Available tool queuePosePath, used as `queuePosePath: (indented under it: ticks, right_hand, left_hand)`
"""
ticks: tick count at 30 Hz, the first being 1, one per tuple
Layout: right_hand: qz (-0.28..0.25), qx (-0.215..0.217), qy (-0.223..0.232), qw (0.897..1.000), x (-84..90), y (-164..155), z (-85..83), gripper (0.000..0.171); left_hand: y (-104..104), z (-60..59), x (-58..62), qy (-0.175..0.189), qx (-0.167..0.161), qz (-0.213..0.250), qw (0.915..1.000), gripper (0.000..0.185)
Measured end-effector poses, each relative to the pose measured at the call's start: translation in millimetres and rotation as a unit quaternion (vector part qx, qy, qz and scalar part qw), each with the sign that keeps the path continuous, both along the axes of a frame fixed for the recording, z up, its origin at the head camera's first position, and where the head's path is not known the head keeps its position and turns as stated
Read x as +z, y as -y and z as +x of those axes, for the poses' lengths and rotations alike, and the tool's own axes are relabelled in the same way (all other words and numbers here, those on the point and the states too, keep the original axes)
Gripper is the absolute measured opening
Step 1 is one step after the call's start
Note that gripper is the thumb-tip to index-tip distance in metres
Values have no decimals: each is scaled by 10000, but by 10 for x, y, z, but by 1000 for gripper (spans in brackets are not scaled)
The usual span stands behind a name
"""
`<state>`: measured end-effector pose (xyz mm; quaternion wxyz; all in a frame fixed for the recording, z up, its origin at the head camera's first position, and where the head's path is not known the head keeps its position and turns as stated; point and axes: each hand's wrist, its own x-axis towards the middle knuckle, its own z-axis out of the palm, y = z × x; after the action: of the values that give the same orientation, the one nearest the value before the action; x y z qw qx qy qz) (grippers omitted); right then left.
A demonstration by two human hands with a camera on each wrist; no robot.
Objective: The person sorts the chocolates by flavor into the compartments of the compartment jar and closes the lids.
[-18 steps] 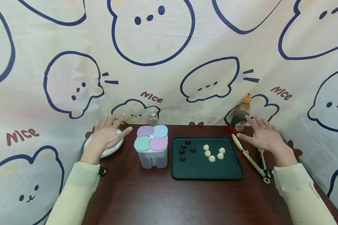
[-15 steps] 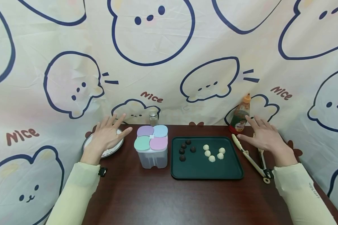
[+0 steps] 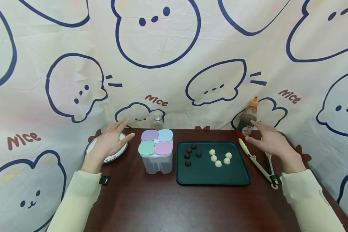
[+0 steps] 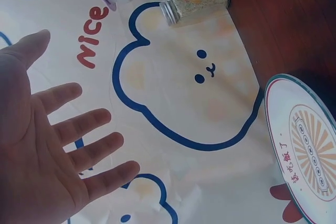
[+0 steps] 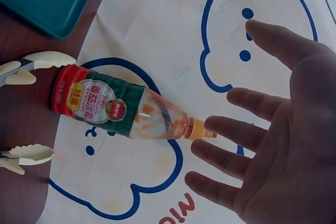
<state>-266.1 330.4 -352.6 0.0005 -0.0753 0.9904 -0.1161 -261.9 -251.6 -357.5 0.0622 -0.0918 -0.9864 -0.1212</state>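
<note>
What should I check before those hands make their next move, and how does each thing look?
1. Left hand holding nothing: ok, fingers extended.
2. Right hand holding nothing: ok, fingers extended.
3. Sauce bottle standing: ok.
4. Tongs in hand: not ok, they lie beside the tray.
5. Dark pieces apart from pale pieces: ok.
6. Contents of the container: cannot tell, its walls are cloudy.

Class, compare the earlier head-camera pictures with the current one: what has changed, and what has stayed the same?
Only the hands changed, slightly: in the head view, the left hand and right hand have turned a little, their fingers looking less fanned out. Nothing was taken hold of or let go. The plate, lidded container, tray, tongs and sauce bottle stayed put.
</note>
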Motion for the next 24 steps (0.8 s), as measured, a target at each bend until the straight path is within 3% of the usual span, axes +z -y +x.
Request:
queuePosePath:
  ticks: [12, 24]
  right_hand:
    - [-203, -37, 127, 9997, 34, 90, 32, 94]
    - [-524, 20, -92, 9986, 8, 213, 92, 85]
  left_hand:
    - [-35, 37, -20, 130, -139, 434, 9989, 79]
    - [-91, 93, -101, -244, -366, 907, 9949, 60]
